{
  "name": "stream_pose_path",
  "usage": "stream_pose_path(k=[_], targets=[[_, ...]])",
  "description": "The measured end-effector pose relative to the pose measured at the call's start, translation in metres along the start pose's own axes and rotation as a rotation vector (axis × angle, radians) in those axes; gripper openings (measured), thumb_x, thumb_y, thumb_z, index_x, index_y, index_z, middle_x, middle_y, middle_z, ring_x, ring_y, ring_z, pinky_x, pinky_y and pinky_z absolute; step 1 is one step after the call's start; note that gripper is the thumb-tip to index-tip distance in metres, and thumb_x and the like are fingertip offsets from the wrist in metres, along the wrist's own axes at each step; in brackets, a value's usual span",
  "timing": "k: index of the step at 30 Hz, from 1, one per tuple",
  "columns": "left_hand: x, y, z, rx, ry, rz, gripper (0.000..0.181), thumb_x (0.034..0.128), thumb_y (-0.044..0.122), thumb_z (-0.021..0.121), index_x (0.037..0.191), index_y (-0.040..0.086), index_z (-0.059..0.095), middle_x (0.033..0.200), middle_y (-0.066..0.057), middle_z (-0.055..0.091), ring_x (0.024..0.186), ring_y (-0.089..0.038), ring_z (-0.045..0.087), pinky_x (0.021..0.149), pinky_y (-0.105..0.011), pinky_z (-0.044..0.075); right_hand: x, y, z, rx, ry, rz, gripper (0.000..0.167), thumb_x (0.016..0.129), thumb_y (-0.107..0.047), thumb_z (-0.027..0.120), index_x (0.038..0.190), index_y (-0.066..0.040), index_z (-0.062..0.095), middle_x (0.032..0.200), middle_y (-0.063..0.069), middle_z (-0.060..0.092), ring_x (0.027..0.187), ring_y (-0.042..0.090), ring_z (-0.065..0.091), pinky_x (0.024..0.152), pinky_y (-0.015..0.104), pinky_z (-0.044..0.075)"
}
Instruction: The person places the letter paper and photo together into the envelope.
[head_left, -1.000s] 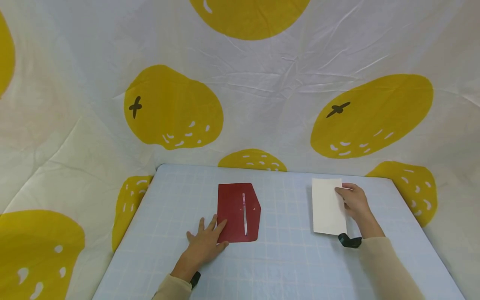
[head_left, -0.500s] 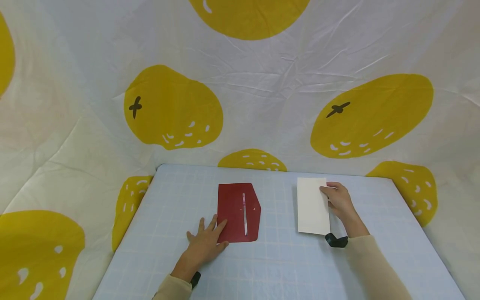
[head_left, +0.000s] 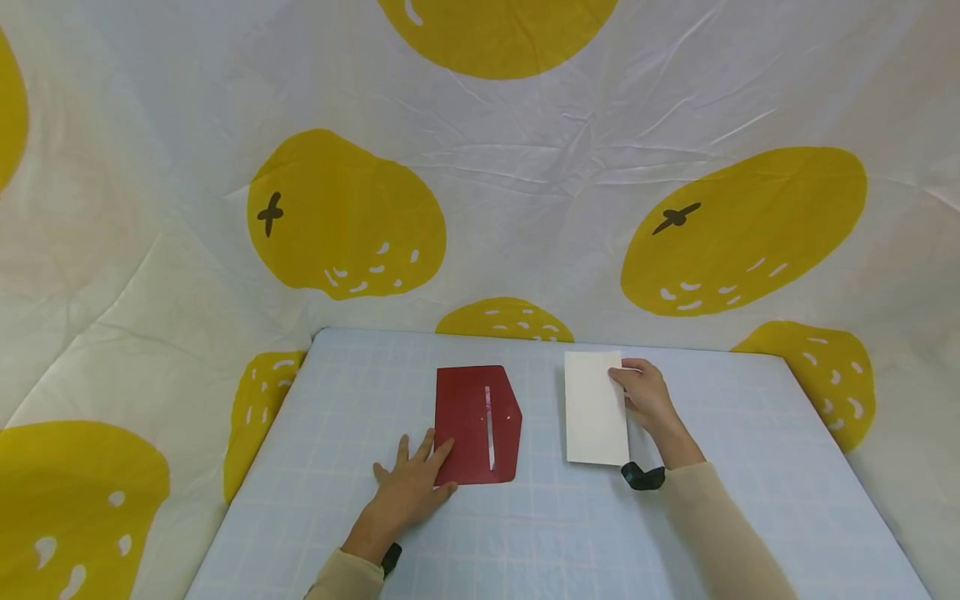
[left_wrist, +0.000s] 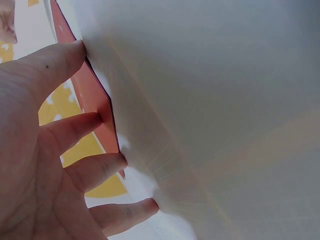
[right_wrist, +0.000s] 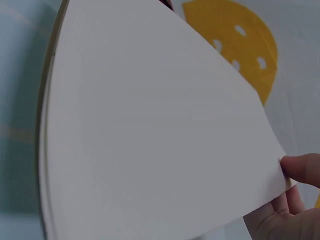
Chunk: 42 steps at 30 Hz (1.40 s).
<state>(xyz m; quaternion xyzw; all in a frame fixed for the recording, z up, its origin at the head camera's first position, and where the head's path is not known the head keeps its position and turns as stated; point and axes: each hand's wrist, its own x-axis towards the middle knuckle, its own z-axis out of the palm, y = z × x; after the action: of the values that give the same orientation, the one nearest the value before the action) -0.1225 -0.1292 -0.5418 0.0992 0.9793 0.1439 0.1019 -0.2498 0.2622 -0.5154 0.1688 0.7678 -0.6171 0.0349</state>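
A red envelope (head_left: 465,425) lies flat in the middle of the table, its angled flap spread toward the right and a pale strip running along it. My left hand (head_left: 411,490) rests with spread fingers on its lower left corner; in the left wrist view straight fingertips touch the red paper (left_wrist: 95,92). To the right of the envelope, a folded white paper (head_left: 596,408) is held slightly above the table. My right hand (head_left: 648,400) pinches its right edge between thumb and fingers. Layered edges of the white paper (right_wrist: 160,120) show in the right wrist view.
A pale blue checked cloth (head_left: 540,533) covers the table. White fabric with yellow fruit prints (head_left: 525,200) hangs behind and at the sides. Dark straps (head_left: 642,477) sit at both wrists.
My right hand has carried the folded white paper leftward, closer to the red envelope. The left hand and the envelope have stayed in place.
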Motion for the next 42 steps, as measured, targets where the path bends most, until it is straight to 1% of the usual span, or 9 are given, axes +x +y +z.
stream_pose_path(k=[6, 11, 20, 25, 30, 36, 42], targets=[[0.001, -0.001, 0.001, 0.006, 0.003, 0.001, 0.072, 0.0898, 0.047, 0.07, 0.152, 0.022, 0.044, 0.158, -0.014, 0.035, 0.14, -0.053, 0.024, 0.09, -0.086, 0.024, 0.001, -0.006, 0.017, 0.009, -0.007, -0.008, 0.051, 0.098, -0.021, 0.063, 0.139, 0.003, 0.043, 0.129, 0.022, 0.053, 0.101, 0.023, 0.054, 0.077, 0.032, 0.046], [0.001, -0.002, 0.0, 0.008, -0.002, 0.004, 0.071, 0.0906, 0.048, 0.069, 0.153, 0.023, 0.044, 0.158, -0.014, 0.035, 0.141, -0.053, 0.024, 0.089, -0.086, 0.024, 0.002, -0.009, 0.029, 0.017, -0.037, -0.012, 0.051, 0.098, -0.02, 0.063, 0.138, 0.004, 0.042, 0.129, 0.023, 0.054, 0.099, 0.023, 0.056, 0.074, 0.031, 0.049], [0.001, -0.001, 0.001, 0.008, -0.011, 0.005, 0.073, 0.0902, 0.048, 0.069, 0.153, 0.023, 0.043, 0.158, -0.014, 0.035, 0.141, -0.052, 0.024, 0.09, -0.086, 0.025, 0.002, -0.013, 0.049, 0.03, -0.065, 0.024, 0.049, 0.098, -0.021, 0.063, 0.137, 0.002, 0.044, 0.128, 0.021, 0.054, 0.101, 0.025, 0.055, 0.074, 0.032, 0.049], [0.0, -0.001, 0.0, 0.0, -0.008, 0.001, 0.073, 0.0897, 0.047, 0.07, 0.153, 0.023, 0.044, 0.158, -0.014, 0.035, 0.141, -0.053, 0.024, 0.09, -0.086, 0.024, 0.002, -0.014, 0.06, 0.056, -0.073, 0.037, 0.048, 0.098, -0.019, 0.063, 0.136, 0.003, 0.043, 0.125, 0.021, 0.053, 0.099, 0.023, 0.055, 0.072, 0.029, 0.05], [-0.001, -0.001, -0.001, 0.005, -0.007, 0.001, 0.073, 0.0897, 0.047, 0.07, 0.153, 0.023, 0.044, 0.158, -0.014, 0.035, 0.141, -0.053, 0.024, 0.09, -0.086, 0.025, 0.004, -0.014, 0.071, 0.083, -0.077, 0.033, 0.046, 0.098, -0.016, 0.062, 0.134, 0.004, 0.043, 0.122, 0.022, 0.054, 0.095, 0.023, 0.057, 0.069, 0.027, 0.052], [0.0, -0.001, 0.0, 0.003, -0.003, -0.002, 0.073, 0.0896, 0.047, 0.07, 0.153, 0.022, 0.043, 0.158, -0.014, 0.035, 0.141, -0.053, 0.024, 0.09, -0.086, 0.024, 0.007, -0.011, 0.084, 0.131, -0.081, 0.046, 0.045, 0.098, -0.014, 0.061, 0.133, 0.004, 0.042, 0.12, 0.021, 0.053, 0.093, 0.023, 0.059, 0.067, 0.027, 0.053], [0.001, -0.001, 0.001, 0.007, -0.004, -0.015, 0.077, 0.0886, 0.047, 0.071, 0.154, 0.022, 0.04, 0.158, -0.014, 0.035, 0.141, -0.052, 0.024, 0.091, -0.085, 0.023, 0.008, -0.009, 0.095, 0.191, -0.087, 0.029, 0.043, 0.099, -0.01, 0.059, 0.132, 0.007, 0.039, 0.117, 0.022, 0.05, 0.089, 0.021, 0.061, 0.066, 0.029, 0.055]])
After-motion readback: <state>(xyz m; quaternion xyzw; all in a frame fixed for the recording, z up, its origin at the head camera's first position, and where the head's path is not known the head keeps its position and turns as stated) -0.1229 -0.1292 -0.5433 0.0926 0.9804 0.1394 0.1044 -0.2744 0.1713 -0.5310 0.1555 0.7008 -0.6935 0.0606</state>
